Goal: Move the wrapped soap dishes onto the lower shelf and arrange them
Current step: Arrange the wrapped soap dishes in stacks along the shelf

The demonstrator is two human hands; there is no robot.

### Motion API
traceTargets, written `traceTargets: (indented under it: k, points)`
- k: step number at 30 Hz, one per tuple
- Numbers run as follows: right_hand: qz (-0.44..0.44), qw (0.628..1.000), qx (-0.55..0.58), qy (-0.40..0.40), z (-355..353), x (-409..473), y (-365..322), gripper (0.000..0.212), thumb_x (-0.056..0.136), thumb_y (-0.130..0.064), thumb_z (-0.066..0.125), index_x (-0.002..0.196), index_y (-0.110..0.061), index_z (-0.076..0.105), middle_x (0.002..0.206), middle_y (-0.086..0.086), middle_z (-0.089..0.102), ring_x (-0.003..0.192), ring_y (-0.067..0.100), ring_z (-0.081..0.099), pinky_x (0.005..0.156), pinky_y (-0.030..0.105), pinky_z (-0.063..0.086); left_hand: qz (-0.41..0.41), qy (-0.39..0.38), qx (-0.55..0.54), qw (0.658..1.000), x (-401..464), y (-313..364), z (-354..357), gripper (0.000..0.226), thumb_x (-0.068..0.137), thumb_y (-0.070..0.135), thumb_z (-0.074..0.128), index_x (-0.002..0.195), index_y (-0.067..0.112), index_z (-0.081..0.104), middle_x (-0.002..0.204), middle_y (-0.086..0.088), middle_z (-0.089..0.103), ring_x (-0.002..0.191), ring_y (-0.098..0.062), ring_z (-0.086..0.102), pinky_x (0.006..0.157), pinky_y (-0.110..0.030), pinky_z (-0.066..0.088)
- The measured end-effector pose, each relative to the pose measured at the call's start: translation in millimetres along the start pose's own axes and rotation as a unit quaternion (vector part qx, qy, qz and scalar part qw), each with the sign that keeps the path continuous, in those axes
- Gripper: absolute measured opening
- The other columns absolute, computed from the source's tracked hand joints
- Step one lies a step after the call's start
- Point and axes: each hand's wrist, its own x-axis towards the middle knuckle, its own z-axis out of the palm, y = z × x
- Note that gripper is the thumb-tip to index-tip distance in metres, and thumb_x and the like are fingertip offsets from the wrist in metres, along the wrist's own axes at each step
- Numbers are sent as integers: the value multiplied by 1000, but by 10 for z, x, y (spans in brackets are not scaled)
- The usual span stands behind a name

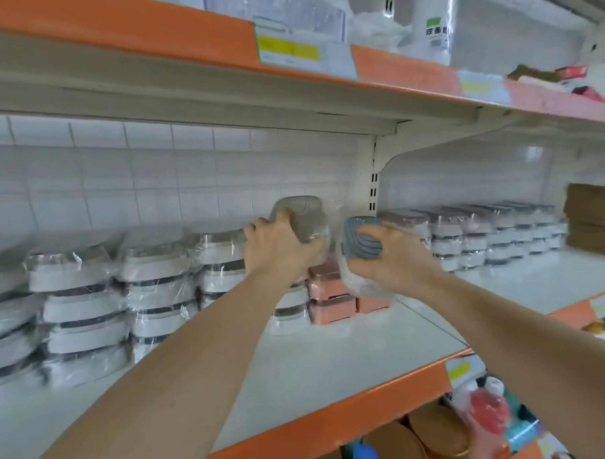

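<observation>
Below my hands, pink soap dishes [327, 285] sit stacked; my left hand [278, 250] grips a beige dish [307, 217], my right hand [394, 257] a grey dish [359, 237].

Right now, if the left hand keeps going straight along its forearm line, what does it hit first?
Probably the white tiled back wall. The left hand, gripping a grey-beige wrapped soap dish, sits about level with the top of the white dish stacks, so it may clip them first; depth is unclear.
</observation>
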Motion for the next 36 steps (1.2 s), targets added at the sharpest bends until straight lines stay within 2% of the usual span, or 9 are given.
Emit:
traceTargets:
  k: [5, 10, 13, 16, 20, 27, 30, 33, 36]
  points:
    - [-57, 998, 31, -15, 72, 525, 266, 64, 72, -40, 66, 132, -28, 50, 138, 0, 45, 122, 21, 48, 102, 34, 41, -48, 25, 63, 997, 300, 95, 221, 65, 78, 58, 55, 126, 16, 43, 114, -17, 51, 110, -31, 39, 86, -38, 38]
    - [-127, 989, 38, -66, 145, 979, 562, 65, 71, -48, 63, 133, -33, 48, 139, -2, 44, 121, 24, 49, 100, 37, 43, -127, 51, 104, 985, 549, 202, 558, 60, 78, 54, 53, 123, 15, 44, 111, -15, 51, 110, -33, 39, 81, -34, 35]
    - [-163, 982, 40, -91, 141, 1212, 731, 67, 72, -52, 61, 134, -35, 45, 142, -3, 41, 124, 21, 46, 102, 37, 41, -171, 62, 173, 968, 651, 259, 694, 65, 84, 60, 44, 130, 14, 42, 127, -15, 41, 120, -35, 33, 90, -37, 38]
    - [-190, 974, 42, -116, 156, 1399, 843, 66, 74, -50, 61, 135, -32, 44, 139, -3, 43, 122, 19, 46, 101, 32, 40, -152, 93, 211, 961, 570, 341, 778, 69, 84, 63, 41, 136, 18, 39, 141, -10, 30, 128, -33, 25, 97, -42, 36]
    - [-203, 965, 63, -152, 234, 1492, 915, 69, 74, -49, 61, 138, -31, 41, 143, -4, 40, 124, 19, 45, 99, 32, 42, -65, 84, 319, 942, 451, 325, 892, 52, 87, 50, 46, 133, 26, 41, 133, -3, 44, 123, -28, 34, 92, -37, 37]
    - [-233, 957, 84, -154, 213, 1514, 973, 67, 76, -48, 60, 138, -30, 41, 143, -5, 40, 125, 18, 45, 99, 31, 42, -148, 94, 301, 937, 571, 249, 782, 42, 90, 37, 48, 131, 27, 47, 127, -6, 50, 120, -28, 38, 91, -33, 36]
    - [-229, 956, 89, -158, 181, 1513, 1036, 65, 78, -46, 61, 138, -30, 41, 141, -6, 41, 124, 17, 44, 100, 31, 41, -152, 107, 313, 931, 566, 209, 776, 39, 89, 37, 50, 127, 27, 51, 122, -5, 53, 116, -27, 41, 87, -31, 36]
    - [-218, 960, 79, -157, 164, 1520, 1078, 65, 78, -47, 61, 138, -29, 41, 140, -6, 41, 125, 16, 44, 99, 29, 40, -149, 96, 311, 934, 563, 211, 767, 42, 88, 42, 50, 128, 27, 50, 122, -5, 52, 117, -27, 40, 89, -32, 35]
    - [-205, 964, 64, -154, 154, 1504, 1061, 66, 77, -47, 61, 138, -29, 41, 139, -5, 42, 124, 16, 44, 98, 29, 41, -141, 83, 304, 938, 512, 249, 737, 58, 86, 54, 49, 136, 28, 40, 136, -5, 43, 126, -27, 34, 97, -36, 32]
